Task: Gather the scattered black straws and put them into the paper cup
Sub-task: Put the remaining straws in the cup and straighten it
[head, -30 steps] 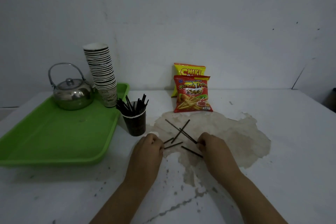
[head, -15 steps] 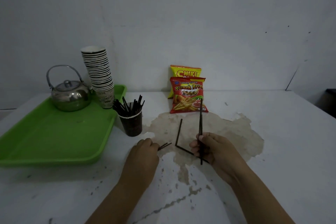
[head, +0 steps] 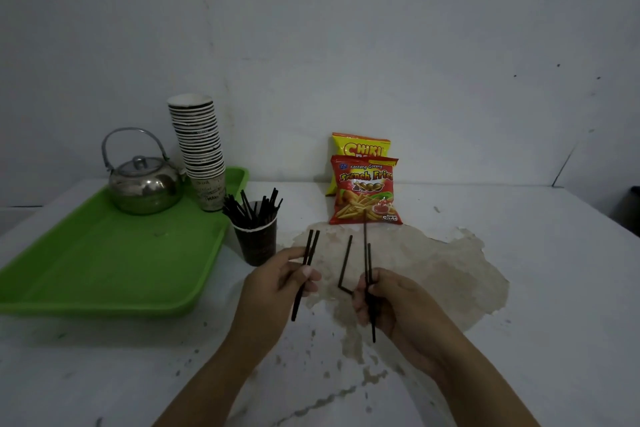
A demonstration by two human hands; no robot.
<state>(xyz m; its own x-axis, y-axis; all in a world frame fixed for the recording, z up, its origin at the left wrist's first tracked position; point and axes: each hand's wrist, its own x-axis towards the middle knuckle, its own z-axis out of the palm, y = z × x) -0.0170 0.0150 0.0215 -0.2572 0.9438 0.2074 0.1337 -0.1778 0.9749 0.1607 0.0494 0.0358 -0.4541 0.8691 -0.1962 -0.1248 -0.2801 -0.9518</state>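
A dark paper cup (head: 256,243) stands on the table just right of the green tray, with several black straws (head: 251,206) sticking out of it. My left hand (head: 273,291) is raised in front of the cup and grips two black straws (head: 311,246) that point up and away. My right hand (head: 391,305) holds two more black straws (head: 367,253) nearly upright. Between my hands, two black straws (head: 345,263) lie on the stained patch of the table, meeting in an L shape.
A green tray (head: 104,260) at the left carries a steel kettle (head: 145,184) and a tall stack of paper cups (head: 201,149). Two snack bags (head: 365,189) lean against the wall behind the stain. The white table (head: 519,288) extends to the right.
Both hands have lifted off the table. My left hand now holds two straws up near the cup, and my right hand has gathered a second straw and raised them.
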